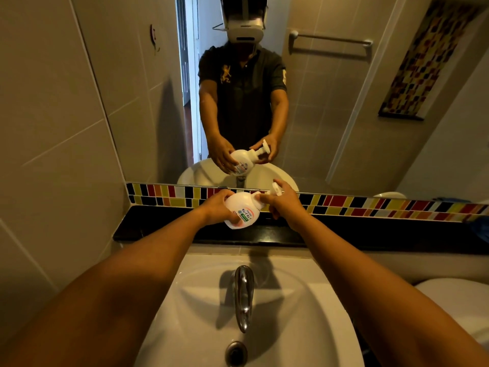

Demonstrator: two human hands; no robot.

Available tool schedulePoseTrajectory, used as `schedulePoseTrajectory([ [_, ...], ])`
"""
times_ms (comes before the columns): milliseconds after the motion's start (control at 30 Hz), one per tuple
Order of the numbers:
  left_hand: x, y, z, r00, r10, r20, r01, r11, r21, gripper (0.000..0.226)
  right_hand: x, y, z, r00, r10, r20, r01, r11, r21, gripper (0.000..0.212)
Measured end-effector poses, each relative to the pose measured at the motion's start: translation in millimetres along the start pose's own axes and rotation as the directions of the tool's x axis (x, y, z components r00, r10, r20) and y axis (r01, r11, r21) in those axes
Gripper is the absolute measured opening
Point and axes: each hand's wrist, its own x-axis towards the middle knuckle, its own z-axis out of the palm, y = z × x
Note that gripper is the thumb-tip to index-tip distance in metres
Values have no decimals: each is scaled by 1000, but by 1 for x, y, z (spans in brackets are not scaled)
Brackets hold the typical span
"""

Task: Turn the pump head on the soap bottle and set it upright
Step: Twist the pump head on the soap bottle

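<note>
A white soap bottle (242, 209) with a printed label is held tilted above the black ledge (158, 229), its neck pointing right. My left hand (215, 207) wraps around the bottle's body. My right hand (284, 201) grips the white pump head (274, 188), whose nozzle sticks up past my fingers. The mirror above shows the same hold from the front.
A white basin (304, 300) with a chrome tap (243, 295) and drain (236, 353) lies below my arms. A strip of coloured tiles (370, 205) runs behind the ledge under the mirror (330, 115). A white toilet lid (460, 300) is at the right.
</note>
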Motion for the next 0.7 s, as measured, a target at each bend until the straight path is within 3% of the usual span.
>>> schedulePoseTrajectory([
  [100, 0, 1, 1, 1000, 5, -7, -5, 1000, -5, 73, -1, 5, 11, 993, 29, -115, -30, 1000, 0, 60],
  [200, 0, 1, 0, 1000, 6, -3, -6, 1000, -18, 72, -2, 5, 14, 983, 60, -176, -53, 998, 44, 52],
  [333, 1, 2, -4, 1000, 3, 1, -3, 999, -44, 71, -8, -2, 4, 998, 18, 61, -32, 973, 230, 48],
  [433, 1, 5, -6, 1000, -6, 17, 7, 996, -84, 70, -8, -5, -3, 982, 43, 184, -98, 948, 302, 38],
  [533, 1, 8, -6, 1000, -6, 24, 8, 996, -86, 68, -7, -5, -5, 984, 53, 170, -93, 966, 241, 31],
  [700, 2, 10, -5, 999, 0, 37, 3, 997, -81, 71, -8, -6, 2, 998, 31, 48, -32, 999, 13, 50],
])
